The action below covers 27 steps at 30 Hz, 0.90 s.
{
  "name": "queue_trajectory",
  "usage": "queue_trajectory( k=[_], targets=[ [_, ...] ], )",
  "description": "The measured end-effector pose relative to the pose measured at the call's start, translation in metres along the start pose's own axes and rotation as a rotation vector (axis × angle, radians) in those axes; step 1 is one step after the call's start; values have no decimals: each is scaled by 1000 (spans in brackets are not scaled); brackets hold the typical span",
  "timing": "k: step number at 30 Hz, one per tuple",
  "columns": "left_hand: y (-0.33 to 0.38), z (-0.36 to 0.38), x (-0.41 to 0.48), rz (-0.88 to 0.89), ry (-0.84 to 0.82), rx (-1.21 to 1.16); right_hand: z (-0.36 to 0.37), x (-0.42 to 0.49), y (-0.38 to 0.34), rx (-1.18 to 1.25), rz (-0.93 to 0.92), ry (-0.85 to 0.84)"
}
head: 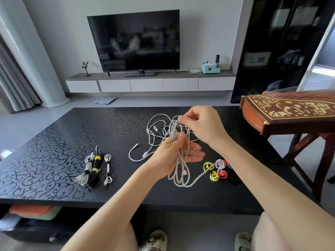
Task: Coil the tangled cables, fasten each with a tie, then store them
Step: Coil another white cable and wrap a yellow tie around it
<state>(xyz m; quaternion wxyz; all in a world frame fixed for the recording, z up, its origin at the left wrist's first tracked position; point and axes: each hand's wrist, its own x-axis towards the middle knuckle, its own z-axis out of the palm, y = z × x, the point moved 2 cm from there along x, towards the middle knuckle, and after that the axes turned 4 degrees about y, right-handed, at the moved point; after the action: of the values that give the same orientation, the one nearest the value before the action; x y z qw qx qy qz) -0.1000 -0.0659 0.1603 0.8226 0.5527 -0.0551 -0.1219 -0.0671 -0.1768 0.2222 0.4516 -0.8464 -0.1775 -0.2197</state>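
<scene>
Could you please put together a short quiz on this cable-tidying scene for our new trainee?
1. True or false: the left hand is empty.
2. The loose ties lie: A on the floor; B on the table, at the person's right; C on the TV stand.
3. What colour are the ties fastening the black bundle?
Key: 1 false, it holds loops of the white cable; 2 B; 3 yellow.

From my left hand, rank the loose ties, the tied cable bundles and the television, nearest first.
1. Loose ties, just right of the left hand.
2. Tied cable bundles, on the left of the table.
3. Television, across the room.
</scene>
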Motion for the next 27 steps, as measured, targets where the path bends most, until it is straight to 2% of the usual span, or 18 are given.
queue_trajectory(
  k=[4,7,12,16,18,19,22,25,27],
  targets=[
    [1,2,3,31,46,-55,1,0,2,91,-11,-5],
    [10,-5,8,99,126,-139,-1,-11,11,220,83,-104],
    [27,-21,11,123,139,-159,1,-50,36,184,130,-587],
    [38,-30,6,83,104,-55,-7,-75,50,24,93,-799],
    [40,-36,3,36,152,127,-15,-79,55,-18,127,-776],
    [40,-37,2,3,174,232,-20,-77,55,-32,123,-713],
    [30,-32,-1,-126,147,429,-30,-67,40,-118,-56,-493],
    [17,-18,-2,-203,52,459,-30,-58,15,-142,-250,-344],
    [11,-11,-1,-228,-30,411,-26,-53,5,-124,-300,-293]
  ],
)
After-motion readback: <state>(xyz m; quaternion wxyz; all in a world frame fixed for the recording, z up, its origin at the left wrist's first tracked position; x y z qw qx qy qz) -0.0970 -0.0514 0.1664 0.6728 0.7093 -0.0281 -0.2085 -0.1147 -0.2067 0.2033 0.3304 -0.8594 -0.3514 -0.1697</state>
